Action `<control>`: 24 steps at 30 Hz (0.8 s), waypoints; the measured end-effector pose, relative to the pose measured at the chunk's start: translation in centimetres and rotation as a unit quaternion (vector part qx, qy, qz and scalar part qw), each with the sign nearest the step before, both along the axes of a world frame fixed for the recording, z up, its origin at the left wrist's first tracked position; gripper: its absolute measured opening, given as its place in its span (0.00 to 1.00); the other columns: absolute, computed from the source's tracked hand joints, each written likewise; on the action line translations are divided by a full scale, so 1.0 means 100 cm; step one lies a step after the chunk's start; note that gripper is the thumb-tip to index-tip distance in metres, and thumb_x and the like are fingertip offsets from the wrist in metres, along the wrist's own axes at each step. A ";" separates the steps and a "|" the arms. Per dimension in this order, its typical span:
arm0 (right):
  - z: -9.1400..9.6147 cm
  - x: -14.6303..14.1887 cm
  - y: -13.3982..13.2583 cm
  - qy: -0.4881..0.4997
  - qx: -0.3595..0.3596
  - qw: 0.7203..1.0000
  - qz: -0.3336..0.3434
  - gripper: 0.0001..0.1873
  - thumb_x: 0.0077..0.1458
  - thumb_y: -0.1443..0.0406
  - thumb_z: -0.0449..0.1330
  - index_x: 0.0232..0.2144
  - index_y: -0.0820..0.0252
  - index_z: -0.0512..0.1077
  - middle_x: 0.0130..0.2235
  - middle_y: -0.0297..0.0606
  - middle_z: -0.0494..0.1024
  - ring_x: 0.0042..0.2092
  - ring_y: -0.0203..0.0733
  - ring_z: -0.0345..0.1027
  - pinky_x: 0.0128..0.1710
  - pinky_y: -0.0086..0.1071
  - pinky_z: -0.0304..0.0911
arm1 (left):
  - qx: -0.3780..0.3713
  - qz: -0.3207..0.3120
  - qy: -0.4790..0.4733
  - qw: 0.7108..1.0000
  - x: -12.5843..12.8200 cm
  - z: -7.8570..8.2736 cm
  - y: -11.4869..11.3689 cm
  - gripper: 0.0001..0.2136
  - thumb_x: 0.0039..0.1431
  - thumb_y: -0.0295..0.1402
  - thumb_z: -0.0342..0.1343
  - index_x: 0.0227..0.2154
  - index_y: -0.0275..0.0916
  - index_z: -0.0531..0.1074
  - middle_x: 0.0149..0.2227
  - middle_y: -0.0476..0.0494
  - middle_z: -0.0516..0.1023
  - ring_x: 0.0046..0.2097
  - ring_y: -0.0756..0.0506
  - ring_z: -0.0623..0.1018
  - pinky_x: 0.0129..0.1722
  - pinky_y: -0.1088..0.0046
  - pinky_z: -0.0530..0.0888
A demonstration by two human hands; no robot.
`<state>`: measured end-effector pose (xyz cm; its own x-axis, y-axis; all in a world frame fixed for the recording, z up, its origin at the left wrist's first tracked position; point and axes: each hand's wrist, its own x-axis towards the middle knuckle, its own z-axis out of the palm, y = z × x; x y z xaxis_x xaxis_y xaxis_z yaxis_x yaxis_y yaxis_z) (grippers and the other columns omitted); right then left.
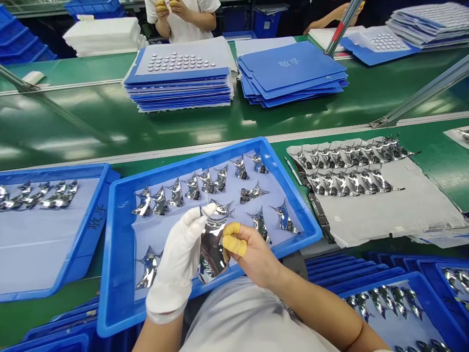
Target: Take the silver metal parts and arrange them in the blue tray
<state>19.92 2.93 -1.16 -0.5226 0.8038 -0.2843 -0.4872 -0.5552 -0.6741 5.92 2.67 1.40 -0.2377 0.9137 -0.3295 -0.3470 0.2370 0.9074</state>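
Note:
A shiny chrome part with pointed corners is held between my two hands, above the near side of a blue tray. My left hand, in a white glove, pinches its upper left corner. My right hand, with yellow finger cots on the thumb and finger, grips its right edge. Smaller curved chrome pieces lie in a row on the tray's pale liner. More of them, such as one chrome piece, rest at the right, and another sits left of my glove.
Rows of chrome pieces lie on white sheets at right, beside a thin white tool. Another blue tray stands left. Stacked blue folders are across the bench. Metal struts rise there. Co-workers' hands show beyond.

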 end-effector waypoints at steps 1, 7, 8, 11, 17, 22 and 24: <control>-0.002 -0.001 0.000 0.005 0.007 1.000 0.009 0.14 0.52 0.57 0.68 0.26 0.59 0.69 0.24 0.29 0.69 0.25 0.33 0.63 0.29 0.29 0.60 | 0.007 -0.002 0.003 1.000 -0.002 -0.002 0.001 0.12 0.55 0.40 0.66 0.39 0.41 0.81 0.43 0.43 0.83 0.47 0.40 0.81 0.51 0.64 0.77; -0.007 0.004 0.004 -0.085 0.149 0.985 -0.007 0.13 0.58 0.57 0.63 0.27 0.58 0.68 0.27 0.31 0.71 0.29 0.35 0.64 0.33 0.30 0.64 | 0.070 -0.087 0.033 0.993 -0.023 -0.009 0.004 0.09 0.59 0.37 0.63 0.38 0.40 0.81 0.41 0.41 0.83 0.45 0.40 0.81 0.50 0.63 0.76; -0.008 0.006 0.004 -0.124 0.207 0.970 -0.016 0.13 0.60 0.57 0.61 0.28 0.58 0.69 0.28 0.32 0.72 0.30 0.35 0.65 0.34 0.30 0.65 | 0.071 -0.100 0.030 0.992 -0.026 -0.010 0.002 0.09 0.60 0.37 0.62 0.41 0.40 0.81 0.43 0.40 0.83 0.47 0.39 0.81 0.51 0.62 0.76; -0.009 0.013 0.006 -0.219 0.382 0.896 -0.046 0.11 0.65 0.60 0.56 0.33 0.59 0.73 0.31 0.37 0.75 0.33 0.37 0.67 0.37 0.32 0.67 | 0.078 -0.114 0.021 0.990 -0.033 -0.012 -0.005 0.11 0.60 0.36 0.61 0.44 0.41 0.81 0.46 0.40 0.83 0.51 0.38 0.79 0.54 0.63 0.74; -0.009 0.015 0.006 -0.234 0.520 0.815 -0.101 0.11 0.69 0.65 0.52 0.42 0.61 0.74 0.34 0.41 0.77 0.34 0.37 0.70 0.34 0.30 0.68 | 0.134 -0.137 0.022 0.981 -0.037 -0.017 -0.010 0.11 0.61 0.34 0.59 0.46 0.43 0.80 0.47 0.43 0.82 0.50 0.42 0.79 0.51 0.69 0.75; -0.011 0.013 0.004 -0.254 0.552 0.789 -0.091 0.10 0.69 0.67 0.52 0.42 0.62 0.73 0.33 0.42 0.76 0.35 0.38 0.70 0.35 0.31 0.69 | 0.171 -0.161 -0.010 0.972 -0.037 -0.019 -0.010 0.10 0.62 0.35 0.58 0.43 0.42 0.80 0.42 0.43 0.83 0.47 0.43 0.80 0.50 0.70 0.75; -0.011 0.013 0.002 -0.247 0.549 0.794 -0.080 0.10 0.69 0.68 0.50 0.41 0.62 0.72 0.33 0.42 0.76 0.35 0.39 0.69 0.35 0.31 0.69 | 0.176 -0.162 -0.011 0.971 -0.037 -0.019 -0.010 0.09 0.62 0.34 0.58 0.42 0.42 0.80 0.39 0.43 0.82 0.46 0.44 0.79 0.49 0.72 0.75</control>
